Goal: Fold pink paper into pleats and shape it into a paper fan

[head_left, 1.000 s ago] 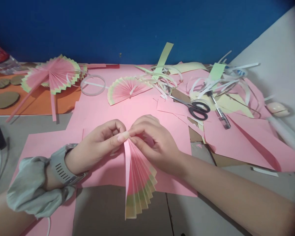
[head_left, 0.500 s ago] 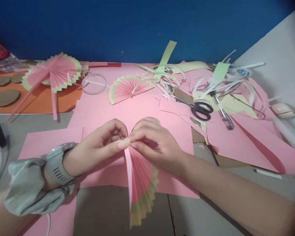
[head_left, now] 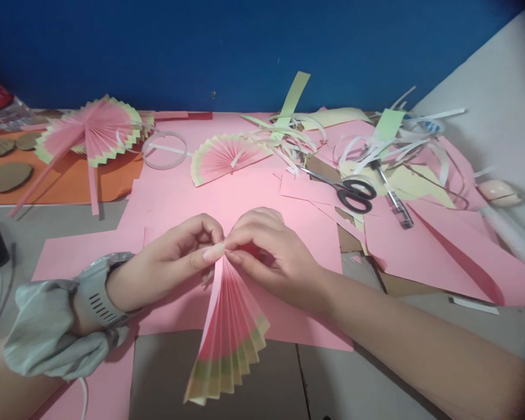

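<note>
A pleated paper fan [head_left: 231, 332], pink with a green and yellow zigzag edge, hangs spread downward from my fingers. My left hand [head_left: 179, 251] pinches its gathered top between thumb and fingers. Right beside it, my right hand [head_left: 275, 251] is closed on the same gathered point, with some of its fingers curled out of sight. Under both hands lies a sheet of pink paper [head_left: 175, 192]. Beyond them rests a half-round pink and yellow-green fan [head_left: 219, 160], opened flat on that sheet.
At the left, joined pink fans with strips [head_left: 114, 125] lie on orange paper [head_left: 122, 186] near cardboard ovals [head_left: 9, 176]. Black-handled scissors [head_left: 354, 195], a pen [head_left: 394, 195], paper ribbons [head_left: 306, 134] and folded pink paper [head_left: 455, 251] sit at the right. A bottle [head_left: 4, 102] stands far left.
The paper fan between my hands has swung leftward at its lower end, and its pleats show wider from the front. Both hands keep their pinch at the top.
</note>
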Motion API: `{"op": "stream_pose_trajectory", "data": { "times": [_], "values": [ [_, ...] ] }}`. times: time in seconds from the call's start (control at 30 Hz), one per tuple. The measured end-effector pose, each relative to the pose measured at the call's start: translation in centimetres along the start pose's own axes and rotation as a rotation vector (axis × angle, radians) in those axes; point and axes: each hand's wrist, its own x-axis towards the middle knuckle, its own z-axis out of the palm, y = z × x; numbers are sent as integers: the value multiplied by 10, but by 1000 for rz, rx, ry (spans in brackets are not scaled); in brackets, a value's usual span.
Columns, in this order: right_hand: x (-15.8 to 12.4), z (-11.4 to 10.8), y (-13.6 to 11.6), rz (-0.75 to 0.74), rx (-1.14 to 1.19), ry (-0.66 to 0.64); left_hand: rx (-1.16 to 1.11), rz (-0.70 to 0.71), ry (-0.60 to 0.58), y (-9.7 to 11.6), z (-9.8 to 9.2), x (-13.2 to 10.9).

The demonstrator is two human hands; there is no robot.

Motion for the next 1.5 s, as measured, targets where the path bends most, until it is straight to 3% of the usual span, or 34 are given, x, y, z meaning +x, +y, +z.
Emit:
{"op": "stream_pose_trajectory", "data": {
  "times": [0.33,0.6,0.87,1.0,1.33,1.5],
  "values": [
    [-4,-2,4,7,55,-88,48,-59,-62,1,-3,-2],
    [-2,-3,4,53,111,-62,60,-46,18,0,2,-2],
    [-1,0,2,236,214,-20,-14,-67,140,1,9,2],
    [1,-1,0,293,282,-67,-55,-96,200,2,12,3],
    [-1,-6,6,303,475,-134,-81,-111,193,-1,7,1],
    [2,-6,7,256,365,-123,-24,-132,230,2,7,5]
  ]
}}
